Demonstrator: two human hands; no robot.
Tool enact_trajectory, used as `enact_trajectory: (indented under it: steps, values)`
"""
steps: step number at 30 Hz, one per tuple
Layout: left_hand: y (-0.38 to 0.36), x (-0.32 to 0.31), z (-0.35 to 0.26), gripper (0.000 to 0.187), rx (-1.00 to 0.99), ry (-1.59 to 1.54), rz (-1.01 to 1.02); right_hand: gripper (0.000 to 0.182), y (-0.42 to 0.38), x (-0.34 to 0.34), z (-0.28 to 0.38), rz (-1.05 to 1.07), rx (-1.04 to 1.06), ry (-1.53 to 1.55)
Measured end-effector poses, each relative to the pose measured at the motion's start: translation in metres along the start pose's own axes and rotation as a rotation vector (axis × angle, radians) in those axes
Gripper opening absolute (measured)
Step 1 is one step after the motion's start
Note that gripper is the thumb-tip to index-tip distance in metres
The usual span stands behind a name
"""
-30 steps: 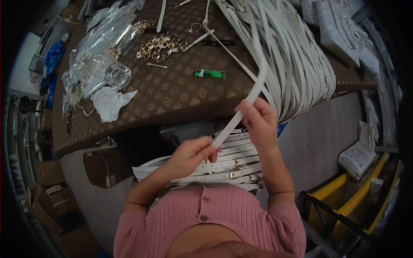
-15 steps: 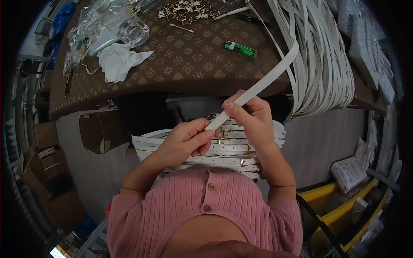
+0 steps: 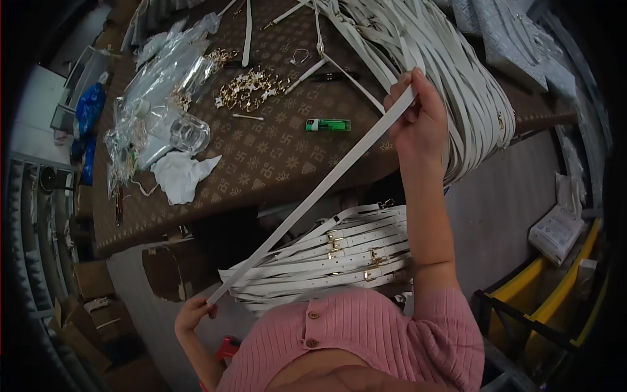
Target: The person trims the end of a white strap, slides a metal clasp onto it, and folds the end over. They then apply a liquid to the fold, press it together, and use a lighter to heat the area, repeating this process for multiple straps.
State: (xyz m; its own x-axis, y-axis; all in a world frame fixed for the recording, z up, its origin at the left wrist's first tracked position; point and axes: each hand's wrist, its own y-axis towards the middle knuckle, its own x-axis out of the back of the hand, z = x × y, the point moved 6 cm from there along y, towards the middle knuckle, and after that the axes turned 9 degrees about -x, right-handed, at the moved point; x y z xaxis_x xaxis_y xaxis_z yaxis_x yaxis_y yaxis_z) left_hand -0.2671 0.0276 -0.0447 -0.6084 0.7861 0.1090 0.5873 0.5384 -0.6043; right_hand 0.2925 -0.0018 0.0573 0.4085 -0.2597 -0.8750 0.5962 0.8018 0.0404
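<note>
A white strap (image 3: 313,196) is stretched diagonally between my two hands. My left hand (image 3: 193,313), low at the left, pinches its lower end. Up by the strap bundle, my right hand (image 3: 421,114) has its fingers closed round the upper part. White belts with gold buckles (image 3: 320,264) lie in layers across my lap, below the stretched strap. A large bundle of long white straps (image 3: 467,85) drapes over the table's right side, behind my right hand.
The patterned brown table (image 3: 261,157) carries a green lighter (image 3: 328,125), gold and white trinkets (image 3: 251,88), a cotton swab (image 3: 248,117), a clear bottle (image 3: 186,130) and a white cloth (image 3: 179,176). Yellow bins (image 3: 535,300) stand at the lower right.
My hands have moved far apart, the left down and leftward, the right up toward the bundle. The strap now runs long between them. The view has shifted, showing more of the table.
</note>
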Motion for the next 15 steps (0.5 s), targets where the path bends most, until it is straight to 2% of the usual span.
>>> enact_trajectory:
  steps: [1,3,4,6,7,8,9,10,12,13,15]
  values:
    - [-0.014,0.012,0.016,0.015,-0.011,0.016,-0.001,0.01,0.0,0.004,0.0,0.007,0.016,0.01]
    - [-0.035,0.051,0.047,0.018,0.345,0.612,-0.143,0.013,-0.002,0.014,-0.016,-0.026,-0.149,-0.019]
    - [-0.028,0.062,0.05,0.018,0.338,0.626,-0.149,0.017,-0.011,0.015,-0.023,-0.075,-0.153,-0.105]
    - [-0.023,0.083,0.022,0.023,0.462,1.322,-0.416,0.021,-0.036,0.001,-0.044,-0.014,-0.265,-0.212]
    - [-0.009,0.078,-0.011,0.023,0.158,1.257,-0.555,0.023,-0.047,-0.006,-0.056,0.033,-0.33,-0.278]
    - [0.012,0.048,-0.08,0.024,-0.142,1.167,-0.679,0.025,-0.059,-0.011,-0.068,0.079,-0.399,-0.346]
    - [0.035,0.014,-0.135,0.023,-0.384,0.787,-0.669,0.024,-0.072,-0.015,-0.078,0.121,-0.475,-0.43]
    - [0.063,-0.011,-0.169,0.022,-0.581,0.505,-0.531,0.024,-0.085,-0.018,-0.088,0.166,-0.549,-0.513]
    - [0.109,-0.072,-0.217,0.031,-0.662,0.126,-0.158,0.024,-0.109,-0.023,-0.105,0.259,-0.648,-0.611]
    - [0.131,-0.106,-0.237,0.037,-0.686,0.077,0.023,0.025,-0.119,-0.024,-0.112,0.342,-0.669,-0.671]
    - [0.169,-0.166,-0.265,0.04,-0.611,0.032,0.254,0.025,-0.138,-0.024,-0.127,0.421,-0.718,-0.779]
